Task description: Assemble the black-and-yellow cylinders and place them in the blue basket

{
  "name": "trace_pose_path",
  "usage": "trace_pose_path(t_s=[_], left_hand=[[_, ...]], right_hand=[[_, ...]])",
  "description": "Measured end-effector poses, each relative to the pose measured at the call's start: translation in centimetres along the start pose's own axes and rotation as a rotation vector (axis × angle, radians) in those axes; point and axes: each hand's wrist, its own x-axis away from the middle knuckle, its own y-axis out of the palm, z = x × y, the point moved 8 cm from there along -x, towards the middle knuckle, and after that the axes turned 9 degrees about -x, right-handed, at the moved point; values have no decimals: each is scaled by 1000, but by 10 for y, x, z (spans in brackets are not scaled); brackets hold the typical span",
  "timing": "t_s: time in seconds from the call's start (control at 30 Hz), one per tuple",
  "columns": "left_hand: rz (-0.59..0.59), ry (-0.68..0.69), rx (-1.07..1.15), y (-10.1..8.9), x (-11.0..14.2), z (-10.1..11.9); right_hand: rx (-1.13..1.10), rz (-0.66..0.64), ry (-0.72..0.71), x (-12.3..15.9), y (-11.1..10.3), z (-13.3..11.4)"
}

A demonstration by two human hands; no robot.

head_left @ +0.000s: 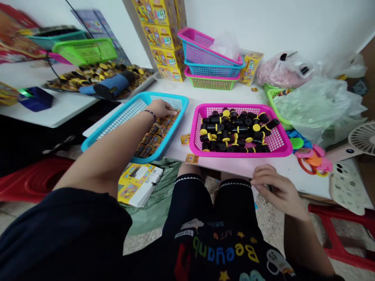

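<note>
My left hand reaches into the blue basket at its far right corner. Its fingertips are pressed together at the small printed orange-yellow labels packed there in rows; whatever they pinch is too small to make out. A dark bracelet circles that wrist. To the right, my right hand hovers by the table's front edge, loosely bent with fingers apart and nothing visible in them. Just beyond it stands a pink basket of small black cylinders with yellow caps. Two loose labels lie between the baskets.
Stacked baskets and yellow cartons stand at the back. Plastic bags, toy rings, a phone and a fan crowd the right. A side table holds a heaped tray. Flat printed cardboard lies below.
</note>
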Motion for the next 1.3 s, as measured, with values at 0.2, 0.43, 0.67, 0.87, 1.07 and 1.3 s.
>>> trace_pose_path(t_s=[0.2, 0.43, 0.67, 0.87, 1.07, 1.3], left_hand=[[76, 113, -78, -21, 38, 36], [-57, 409, -425, -2, 178, 113], [-63, 563, -450, 84, 249, 122], [-62, 591, -394, 100, 233, 116], [-103, 588, -350, 95, 233, 107], [27, 472, -118, 80, 226, 80]], right_hand=[[122, 65, 16, -60, -27, 32], [773, -318, 549, -96, -24, 146], [882, -354, 556, -111, -26, 155], [905, -307, 665, -122, -46, 173], [863, -322, 671, -122, -45, 174], [636, 51, 390, -95, -50, 89]])
